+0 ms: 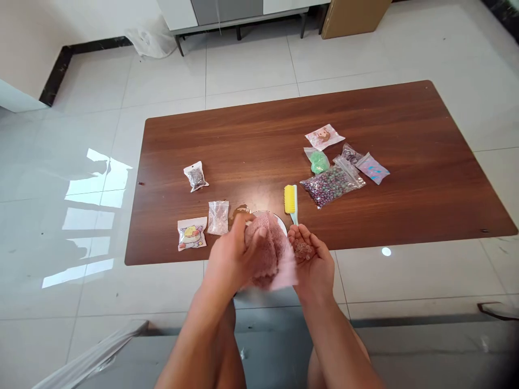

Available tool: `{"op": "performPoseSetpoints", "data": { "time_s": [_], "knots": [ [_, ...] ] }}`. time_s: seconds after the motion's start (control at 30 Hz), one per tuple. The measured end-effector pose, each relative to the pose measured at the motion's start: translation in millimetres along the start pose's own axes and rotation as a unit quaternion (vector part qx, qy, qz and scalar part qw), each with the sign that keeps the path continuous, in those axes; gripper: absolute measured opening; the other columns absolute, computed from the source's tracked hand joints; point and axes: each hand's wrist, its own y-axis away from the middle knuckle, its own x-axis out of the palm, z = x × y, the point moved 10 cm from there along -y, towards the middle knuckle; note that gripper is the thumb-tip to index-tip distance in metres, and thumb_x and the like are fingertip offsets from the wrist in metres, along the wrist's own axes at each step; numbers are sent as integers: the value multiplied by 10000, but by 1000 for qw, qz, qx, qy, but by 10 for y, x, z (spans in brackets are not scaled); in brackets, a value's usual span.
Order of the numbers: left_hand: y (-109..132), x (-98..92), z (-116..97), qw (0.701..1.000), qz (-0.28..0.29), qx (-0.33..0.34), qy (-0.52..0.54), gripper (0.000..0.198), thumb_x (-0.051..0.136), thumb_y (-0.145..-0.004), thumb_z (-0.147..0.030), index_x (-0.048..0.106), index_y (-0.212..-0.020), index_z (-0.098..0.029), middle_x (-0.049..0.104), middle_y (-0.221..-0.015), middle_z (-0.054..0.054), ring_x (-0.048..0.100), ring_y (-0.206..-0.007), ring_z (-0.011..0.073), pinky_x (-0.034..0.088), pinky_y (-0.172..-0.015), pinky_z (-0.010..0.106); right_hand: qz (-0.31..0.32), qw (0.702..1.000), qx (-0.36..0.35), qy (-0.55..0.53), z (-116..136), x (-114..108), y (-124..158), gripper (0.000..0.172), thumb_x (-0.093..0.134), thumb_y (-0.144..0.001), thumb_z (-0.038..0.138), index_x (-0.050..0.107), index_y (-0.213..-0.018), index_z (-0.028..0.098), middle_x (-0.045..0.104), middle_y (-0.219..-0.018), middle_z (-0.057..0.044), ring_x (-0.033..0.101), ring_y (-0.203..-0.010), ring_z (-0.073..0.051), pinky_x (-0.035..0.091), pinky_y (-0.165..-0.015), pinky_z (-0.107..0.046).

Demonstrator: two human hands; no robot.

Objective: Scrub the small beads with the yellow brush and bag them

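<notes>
My left hand [235, 254] is closed on a pink cloth [270, 246], which hangs down in front of a white plate [280, 222] and is blurred at its lower edge. Palm up and cupped, my right hand [318, 267] holds a small heap of clear pinkish beads [303, 249], close beside the cloth. Just beyond the right fingers lies a brush [291, 201] with yellow bristles and a pale handle. Most of the plate is hidden by the cloth and my left hand. A small wet-looking patch [240, 210] shows behind the left fingers.
On the brown table [251, 146], left, lie a bag of pale beads [218, 218], a cartoon-printed packet [192, 234] and a small packet [195, 176]. To the right are a bag of purple-green beads [330, 183], a green-filled bag [318, 161] and several other packets.
</notes>
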Motion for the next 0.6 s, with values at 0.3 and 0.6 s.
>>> {"op": "performPoseSetpoints", "data": {
  "time_s": [0.3,0.6],
  "knots": [
    [-1022,-762,-999,922,-206,165,-283,439,379,-1061,-525,605,-1167,-164,556,-1328,112,548,-1257,311,444,-1040,458,-7,1000,-10,-10,-1,-33,-121,238,521,-938,181,758,-944,163,809,-914,-53,773,-875,-107,648,-792,-209],
    [-1520,247,139,921,-37,106,-372,284,618,-984,-355,632,-1179,-149,733,-1099,145,635,-1083,293,412,-1007,441,-1,1000,-1,-14,20,-64,-82,204,569,-927,183,768,-954,150,821,-929,-71,778,-931,-117,637,-867,-236]
  ]
}}
